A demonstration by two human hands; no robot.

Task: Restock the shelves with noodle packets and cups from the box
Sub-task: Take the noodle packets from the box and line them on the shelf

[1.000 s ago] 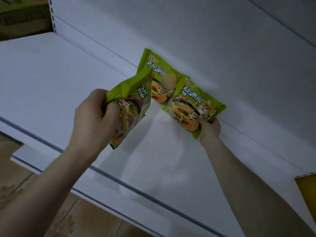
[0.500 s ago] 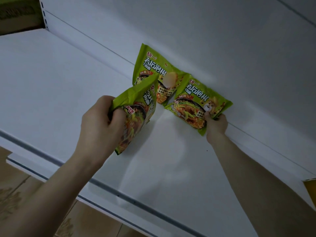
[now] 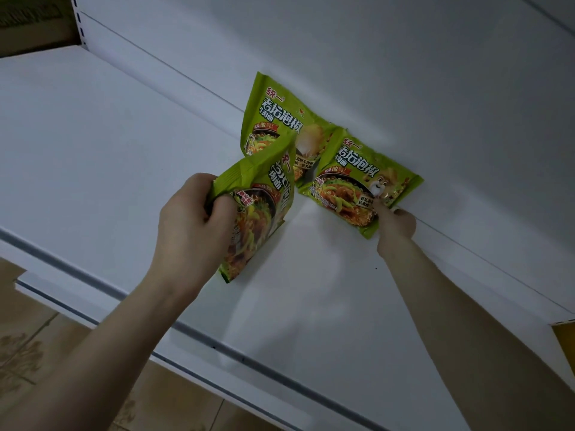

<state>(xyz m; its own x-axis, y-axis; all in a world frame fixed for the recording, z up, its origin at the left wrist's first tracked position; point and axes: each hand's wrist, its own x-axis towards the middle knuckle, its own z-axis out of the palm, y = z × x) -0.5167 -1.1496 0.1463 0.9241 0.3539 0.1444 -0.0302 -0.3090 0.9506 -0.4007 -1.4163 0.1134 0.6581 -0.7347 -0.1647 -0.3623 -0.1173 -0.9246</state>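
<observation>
**A:** What are these like to handle?

**B:** Light and soft, I'd say. The green crinkly plastic noodle packet [image 3: 258, 213] in my left hand [image 3: 193, 225] is a puffy film bag. I'd guess there's a brittle noodle block inside, so I wouldn't squeeze the middle. My fingers and thumb are curled round its upper left edge. It hangs tilted over the white shelf [image 3: 124, 150], roughly midway between the front edge and the back edge. I can't tell whether its lower corner touches the board.

**A:** And the other hand?

**B:** My right hand [image 3: 396, 223] pinches the lower right edge of a second green packet [image 3: 357, 188], which lies tipped against the white back panel [image 3: 404, 73] at the shelf's back edge. A third green packet [image 3: 273, 113] leans upright on that panel just to its left, and the second one overlaps it a little.

**A:** Where's the best place to take hold?

**B:** A crimped seam or a side edge. The film looks slick, and the flat faces give nothing to grip. A pinch at the edge should let me stand a packet up without crushing it. They're floppy, so I expect each one needs the panel or a neighbour to lean on, or it will slide flat.
</observation>
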